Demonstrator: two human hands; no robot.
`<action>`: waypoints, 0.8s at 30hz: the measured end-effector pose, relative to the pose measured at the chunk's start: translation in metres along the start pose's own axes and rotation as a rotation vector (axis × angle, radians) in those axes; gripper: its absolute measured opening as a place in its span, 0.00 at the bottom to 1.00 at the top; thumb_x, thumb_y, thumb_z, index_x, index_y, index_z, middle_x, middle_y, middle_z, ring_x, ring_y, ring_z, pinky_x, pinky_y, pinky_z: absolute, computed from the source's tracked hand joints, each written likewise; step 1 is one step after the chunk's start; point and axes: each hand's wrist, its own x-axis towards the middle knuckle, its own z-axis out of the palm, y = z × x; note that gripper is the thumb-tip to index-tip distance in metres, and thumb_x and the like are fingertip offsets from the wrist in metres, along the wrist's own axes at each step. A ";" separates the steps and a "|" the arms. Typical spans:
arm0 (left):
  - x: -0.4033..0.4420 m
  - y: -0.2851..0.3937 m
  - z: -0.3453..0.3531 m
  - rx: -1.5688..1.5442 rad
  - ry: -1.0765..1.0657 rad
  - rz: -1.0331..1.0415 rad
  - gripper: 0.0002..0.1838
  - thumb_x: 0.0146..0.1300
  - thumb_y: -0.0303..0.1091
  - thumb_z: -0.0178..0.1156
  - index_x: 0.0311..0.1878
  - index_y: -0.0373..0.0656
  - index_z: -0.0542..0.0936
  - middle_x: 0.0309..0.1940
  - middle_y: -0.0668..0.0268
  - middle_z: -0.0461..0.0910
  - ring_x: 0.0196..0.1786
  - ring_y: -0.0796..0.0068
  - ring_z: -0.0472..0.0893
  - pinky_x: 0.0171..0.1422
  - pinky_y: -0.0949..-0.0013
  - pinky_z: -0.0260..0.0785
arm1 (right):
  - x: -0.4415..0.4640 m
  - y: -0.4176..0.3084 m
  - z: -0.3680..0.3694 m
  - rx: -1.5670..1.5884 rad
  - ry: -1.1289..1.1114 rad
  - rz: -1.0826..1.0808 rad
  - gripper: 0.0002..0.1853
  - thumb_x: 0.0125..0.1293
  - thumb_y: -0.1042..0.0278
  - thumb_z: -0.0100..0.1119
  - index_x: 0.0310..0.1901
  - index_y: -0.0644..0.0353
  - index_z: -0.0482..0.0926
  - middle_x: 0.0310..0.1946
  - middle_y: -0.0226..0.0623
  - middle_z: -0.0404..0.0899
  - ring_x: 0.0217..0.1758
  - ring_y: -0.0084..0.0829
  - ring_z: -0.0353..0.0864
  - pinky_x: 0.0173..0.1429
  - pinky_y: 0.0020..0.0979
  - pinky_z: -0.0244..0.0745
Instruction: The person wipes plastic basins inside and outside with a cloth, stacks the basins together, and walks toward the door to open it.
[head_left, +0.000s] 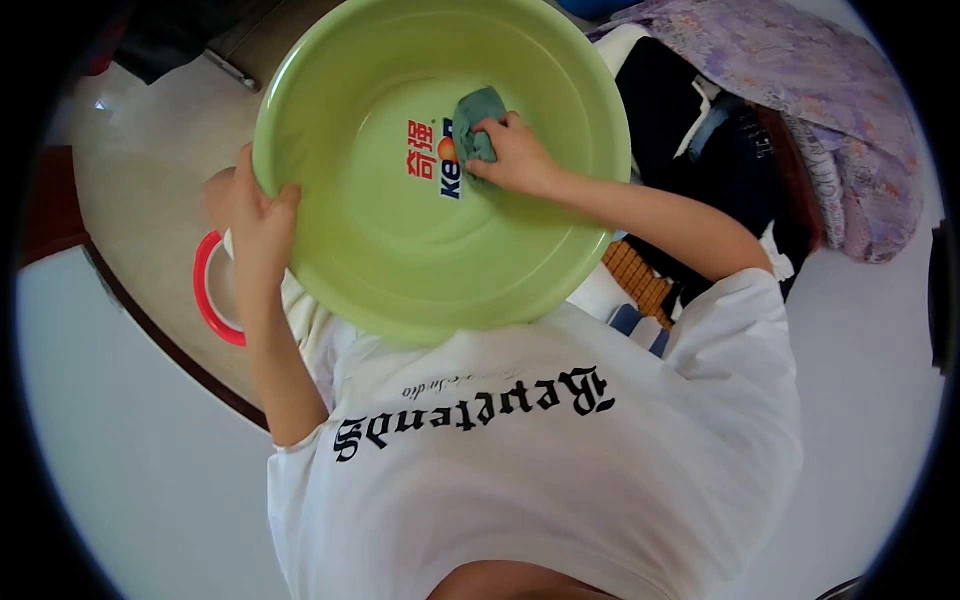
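A large light-green plastic basin (400, 260) is tilted up with its inside facing me, its lower rim against my white shirt. My left hand (262, 215) grips the basin's rim on the left, thumb inside and the other fingers behind the wall, partly hidden. Inside, my right hand (515, 155) presses a folded green cloth (480, 105) against the bottom. The cloth covers part of the printed logo (430, 155), which has red characters and dark blue letters.
Behind the basin on the right lies a pile of dark clothes (660, 120) beside a purple patterned fabric (790, 70). A red-rimmed round container (207, 290) stands at the lower left on the pale floor (140, 190). A brown woven mat (638, 280) shows near my right forearm.
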 end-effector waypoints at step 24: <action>0.033 -0.081 0.029 -0.086 -0.008 -0.279 0.35 0.55 0.36 0.68 0.70 0.47 0.79 0.49 0.56 0.86 0.47 0.65 0.86 0.54 0.63 0.78 | -0.076 -0.085 -0.034 0.502 -0.989 -0.312 0.06 0.67 0.68 0.64 0.43 0.58 0.79 0.38 0.38 0.79 0.41 0.30 0.78 0.48 0.34 0.74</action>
